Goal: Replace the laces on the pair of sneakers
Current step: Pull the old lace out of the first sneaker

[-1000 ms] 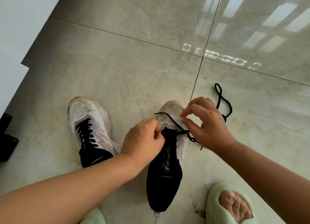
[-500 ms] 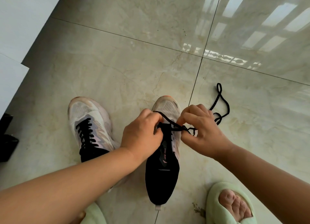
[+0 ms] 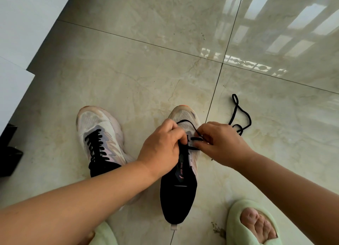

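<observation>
Two white and black sneakers stand on the tiled floor. The left sneaker (image 3: 100,136) is fully laced with a black lace. The right sneaker (image 3: 180,186) is only partly laced near its toe. My left hand (image 3: 161,149) grips the right sneaker's left eyelet edge, fingers curled at the lace. My right hand (image 3: 222,145) pinches the black lace (image 3: 240,116) at the shoe's right eyelets. The lace's free end trails in loops on the floor to the right.
My feet in pale green slippers (image 3: 255,224) sit at the bottom edge, one at the right and one at the lower left. A black object (image 3: 8,151) lies at the left edge below a white panel (image 3: 12,87).
Both hands moved closer together over the right sneaker's front eyelets. The lace on the floor was drawn in a little and its loops shifted. The sneaker slid slightly away from me.
</observation>
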Action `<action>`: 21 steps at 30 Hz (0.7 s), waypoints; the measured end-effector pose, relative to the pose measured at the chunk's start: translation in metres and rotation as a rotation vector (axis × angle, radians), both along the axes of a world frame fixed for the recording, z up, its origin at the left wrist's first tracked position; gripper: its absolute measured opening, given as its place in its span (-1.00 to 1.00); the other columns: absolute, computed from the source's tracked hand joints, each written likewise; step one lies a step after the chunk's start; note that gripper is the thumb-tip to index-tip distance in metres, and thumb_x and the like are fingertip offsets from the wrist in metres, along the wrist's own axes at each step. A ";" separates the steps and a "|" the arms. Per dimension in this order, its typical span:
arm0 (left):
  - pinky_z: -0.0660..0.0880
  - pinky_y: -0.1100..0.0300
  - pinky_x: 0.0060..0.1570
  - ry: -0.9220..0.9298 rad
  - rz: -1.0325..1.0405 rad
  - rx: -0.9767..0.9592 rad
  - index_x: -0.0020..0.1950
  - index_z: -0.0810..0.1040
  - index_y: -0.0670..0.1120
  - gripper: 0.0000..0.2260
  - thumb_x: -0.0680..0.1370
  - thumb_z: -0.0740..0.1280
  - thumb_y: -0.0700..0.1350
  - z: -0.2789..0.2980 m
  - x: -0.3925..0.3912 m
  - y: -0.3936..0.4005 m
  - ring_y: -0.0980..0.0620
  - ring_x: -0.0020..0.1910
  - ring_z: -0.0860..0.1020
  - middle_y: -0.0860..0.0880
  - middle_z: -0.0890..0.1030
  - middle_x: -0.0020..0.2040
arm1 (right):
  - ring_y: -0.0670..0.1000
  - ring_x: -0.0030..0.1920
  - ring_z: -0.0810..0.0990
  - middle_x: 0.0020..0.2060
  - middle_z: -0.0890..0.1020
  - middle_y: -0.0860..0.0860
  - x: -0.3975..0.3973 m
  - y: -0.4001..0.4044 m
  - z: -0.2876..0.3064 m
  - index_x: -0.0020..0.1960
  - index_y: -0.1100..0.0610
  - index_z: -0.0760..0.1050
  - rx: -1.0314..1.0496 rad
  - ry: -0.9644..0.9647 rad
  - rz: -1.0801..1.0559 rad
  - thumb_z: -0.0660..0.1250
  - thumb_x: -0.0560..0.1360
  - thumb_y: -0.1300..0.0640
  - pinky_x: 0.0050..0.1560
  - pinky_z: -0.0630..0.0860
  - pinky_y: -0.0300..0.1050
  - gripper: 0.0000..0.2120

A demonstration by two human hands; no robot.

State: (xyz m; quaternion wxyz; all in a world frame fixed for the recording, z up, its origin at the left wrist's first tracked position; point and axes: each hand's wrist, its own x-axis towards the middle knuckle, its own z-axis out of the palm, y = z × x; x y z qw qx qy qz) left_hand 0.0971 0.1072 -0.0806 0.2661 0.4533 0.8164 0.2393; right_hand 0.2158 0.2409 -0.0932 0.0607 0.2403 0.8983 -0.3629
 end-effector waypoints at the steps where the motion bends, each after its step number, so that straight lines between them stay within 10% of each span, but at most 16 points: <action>1: 0.45 0.14 -0.20 -0.003 0.014 -0.002 -0.13 0.59 -0.10 -0.81 0.44 0.26 -0.35 -0.001 0.000 0.000 0.11 -0.21 0.41 0.03 0.46 -0.06 | 0.00 -0.32 0.44 -0.34 0.42 -0.10 -0.003 0.000 0.001 -0.13 0.14 0.54 0.016 0.010 0.016 0.38 0.44 0.07 -0.28 0.40 -0.10 -0.87; 14: 0.33 0.31 -0.21 0.019 0.105 -0.104 -0.11 0.61 -0.10 -0.83 0.46 0.26 -0.29 -0.005 0.003 0.000 0.15 -0.20 0.36 0.06 0.42 -0.01 | 0.05 -0.20 0.42 -0.36 0.35 -0.07 0.011 0.017 -0.015 -0.31 0.09 0.30 0.436 -0.339 -0.096 0.20 0.40 0.14 -0.09 0.16 -0.10 -0.87; 21: 0.38 0.23 -0.22 0.007 0.094 -0.108 -0.10 0.59 -0.10 -0.86 0.45 0.27 -0.28 -0.002 0.002 0.001 0.11 -0.22 0.39 0.05 0.40 -0.01 | 0.09 -0.04 0.41 -0.10 0.50 0.03 0.001 -0.002 0.001 0.02 0.11 0.53 0.357 0.164 -0.016 0.39 0.30 0.16 0.06 0.14 -0.10 -0.72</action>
